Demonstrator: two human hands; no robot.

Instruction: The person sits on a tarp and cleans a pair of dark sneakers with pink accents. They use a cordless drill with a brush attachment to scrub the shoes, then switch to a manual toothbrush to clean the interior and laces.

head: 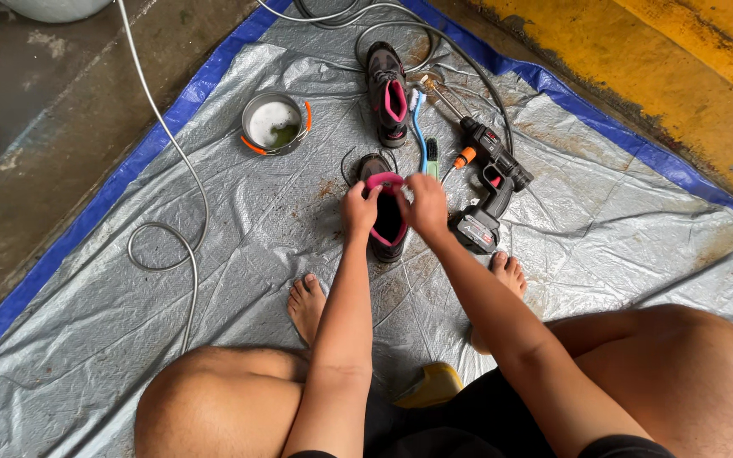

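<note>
A black shoe with pink lining point(387, 227) lies on the silver tarp point(239, 280) in front of my bare feet. My left hand point(358, 209) grips its left side near the tongue. My right hand point(425, 203) holds the right side and the pink tongue, pulling it up. A second, matching shoe point(388, 95) lies farther away.
A metal pot with orange handles and foamy water point(274, 123) sits at the far left. A blue brush point(418, 131) and a black cordless spray gun point(489, 188) lie to the right of the shoes. A grey hose point(181, 246) loops over the tarp. A yellow wall point(655, 68) lies to the right.
</note>
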